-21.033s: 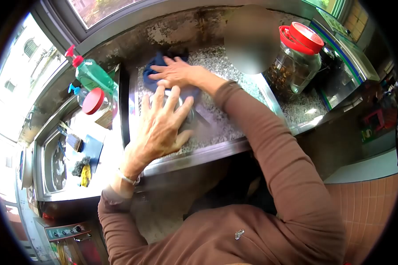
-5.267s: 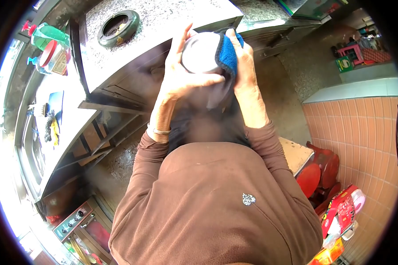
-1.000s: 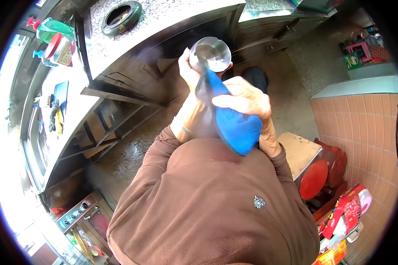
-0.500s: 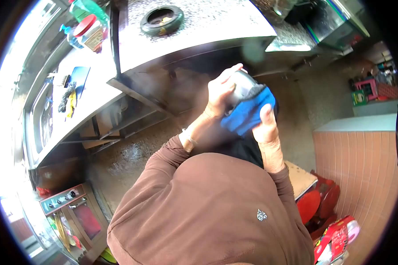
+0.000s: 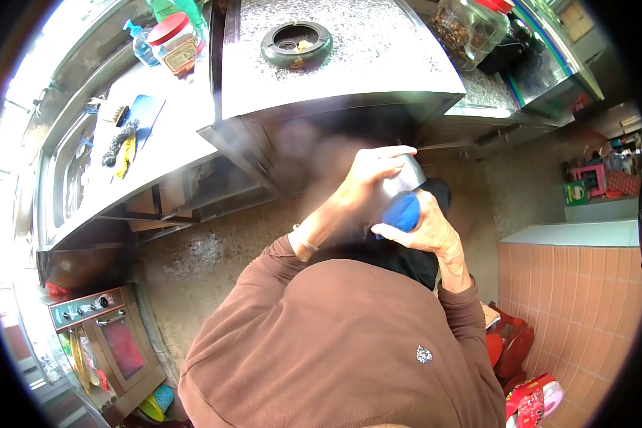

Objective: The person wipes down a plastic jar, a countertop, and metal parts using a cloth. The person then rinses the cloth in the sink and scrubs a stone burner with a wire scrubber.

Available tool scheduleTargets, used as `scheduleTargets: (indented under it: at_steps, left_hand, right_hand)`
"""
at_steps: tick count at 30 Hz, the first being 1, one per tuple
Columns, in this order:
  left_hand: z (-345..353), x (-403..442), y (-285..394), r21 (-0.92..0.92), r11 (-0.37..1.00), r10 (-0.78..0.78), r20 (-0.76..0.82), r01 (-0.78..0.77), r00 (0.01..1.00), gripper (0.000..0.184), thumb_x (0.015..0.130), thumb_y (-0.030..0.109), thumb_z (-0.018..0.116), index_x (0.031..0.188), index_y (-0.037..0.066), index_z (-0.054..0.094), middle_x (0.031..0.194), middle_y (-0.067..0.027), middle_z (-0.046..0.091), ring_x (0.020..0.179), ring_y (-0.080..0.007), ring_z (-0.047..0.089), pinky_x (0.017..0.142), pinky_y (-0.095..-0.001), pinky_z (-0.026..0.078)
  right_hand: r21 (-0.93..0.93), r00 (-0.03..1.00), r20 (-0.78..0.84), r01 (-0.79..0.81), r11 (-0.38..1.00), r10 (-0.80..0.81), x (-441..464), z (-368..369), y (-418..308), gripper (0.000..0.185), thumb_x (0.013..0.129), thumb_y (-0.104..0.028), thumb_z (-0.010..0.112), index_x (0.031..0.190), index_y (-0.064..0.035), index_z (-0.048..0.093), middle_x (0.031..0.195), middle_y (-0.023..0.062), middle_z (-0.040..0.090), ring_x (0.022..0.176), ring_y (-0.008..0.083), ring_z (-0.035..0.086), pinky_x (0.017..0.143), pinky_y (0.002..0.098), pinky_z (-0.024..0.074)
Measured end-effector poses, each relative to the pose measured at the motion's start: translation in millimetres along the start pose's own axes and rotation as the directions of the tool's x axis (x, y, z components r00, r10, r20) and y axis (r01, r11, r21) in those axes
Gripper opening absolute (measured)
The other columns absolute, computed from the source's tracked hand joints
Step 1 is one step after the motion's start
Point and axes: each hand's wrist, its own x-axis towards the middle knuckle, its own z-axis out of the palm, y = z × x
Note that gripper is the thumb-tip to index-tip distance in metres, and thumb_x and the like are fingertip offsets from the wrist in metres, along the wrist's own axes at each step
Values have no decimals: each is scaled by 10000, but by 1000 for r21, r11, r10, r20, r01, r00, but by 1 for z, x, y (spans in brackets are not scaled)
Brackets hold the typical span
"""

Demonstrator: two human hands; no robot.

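The smooth, silvery metal cup could slip and drop, I'd judge: its wall looks slick, and the left hand seems to hold it mostly by one side. The likely cause would be the left fingers loosening while the right hand pushes or twists against it. Both hands are out in front of the grey, speckled stone counter, so a fall would probably end on the brown concrete floor — a dent, perhaps, and certainly fresh dirt. The bunched, bright-blue cloth could also bunch up further, or work loose from the right hand, if the thumb lifts.

As for where things lie: the cup is tilted, its near side within the left hand's curled fingers, its far end poking out beyond them towards the right. The left hand is closed around it, one finger stretched along its top edge. The cloth sits just below the cup, seemingly against it, pinched between the right thumb and the curled right fingers. Which end of the cup is the mouth I can't tell — the angle and some blur hide it — nor whether any cloth reaches inside.

Behind the hands, the black, thick-rimmed round ring (something small and yellowish inside it) rests on the counter, well apart from both.
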Motion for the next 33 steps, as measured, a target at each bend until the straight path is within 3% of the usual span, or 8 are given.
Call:
scheduleTargets:
  at_steps: [3, 11, 20, 26, 27, 28, 30, 33]
  left_hand:
    - [-2, 1, 15, 700, 608, 468, 65, -375, 881, 469, 798, 193, 700, 1237, 35, 652, 1190, -167, 635, 1061, -264, 599, 944, -381, 483]
    - [-57, -30, 98, 947, 173, 885, -28, -272, 465, 579, 749, 275, 706, 1207, -70, 624, 1081, -168, 672, 1002, -265, 631, 881, -383, 512]
    - [-107, -41, 174, 555, 566, 748, -656, -610, 97, 543, 878, 320, 493, 1239, -73, 587, 1049, -170, 677, 910, -248, 671, 810, -373, 540]
    - [-143, -37, 168, 404, 637, 689, -681, -656, 249, 347, 926, 268, 517, 1092, -5, 652, 1008, -109, 701, 936, -224, 669, 844, -360, 521]
    - [-146, -36, 166, 398, 647, 651, -732, -651, 200, 350, 928, 263, 516, 1100, -13, 647, 1031, -113, 698, 951, -226, 669, 858, -362, 519]
    - [-147, -34, 163, 392, 656, 609, -780, -645, 145, 353, 931, 259, 515, 1108, -20, 641, 1054, -118, 695, 967, -228, 669, 871, -363, 518]
    - [-143, -30, 165, 399, 638, 596, -797, -659, 95, 373, 931, 255, 516, 1139, -33, 627, 1083, -125, 687, 987, -232, 666, 887, -367, 515]
    - [-132, -22, 170, 407, 676, 595, -793, -614, 129, 403, 929, 254, 517, 1181, -47, 609, 1108, -133, 678, 1002, -233, 663, 900, -367, 510]
  right_hand:
    - [271, 988, 109, -132, 953, 106, -6, -6, 17, 410, 706, -151, 852, 1032, 5, 659, 916, 110, 727, 843, 188, 704, 749, 345, 552]
    - [758, 736, -473, 59, 650, 485, -11, -38, 37, 519, 624, 18, 676, 1141, 8, 623, 1038, 76, 661, 960, 207, 635, 955, 339, 492]
    - [-228, 620, -656, 380, 896, -430, 194, -128, -4, 188, 794, -106, 810, 921, 11, 736, 939, 76, 746, 797, 165, 715, 782, 305, 554]
    - [-672, 970, -33, 158, 724, -242, 296, -133, 4, 417, 807, -455, 767, 888, -55, 684, 809, 140, 702, 765, 296, 696, 702, 382, 547]
    - [-852, 758, -165, 213, 478, -632, 301, -113, 25, 418, 802, -467, 741, 947, -79, 689, 817, 137, 692, 761, 315, 688, 724, 416, 544]
    - [-667, 884, -338, 18, 745, -324, 299, -97, -8, 301, 840, -402, 704, 930, -114, 705, 809, 113, 675, 743, 292, 680, 715, 405, 543]
    - [-908, 443, -62, 346, 234, -895, 309, -67, 13, 233, 892, -348, 656, 884, -121, 713, 794, 112, 679, 754, 294, 682, 699, 401, 548]
    - [-503, 926, -2, 325, 801, -378, 337, -32, 15, 326, 873, -365, 611, 878, -56, 714, 834, 145, 694, 773, 346, 675, 720, 424, 540]
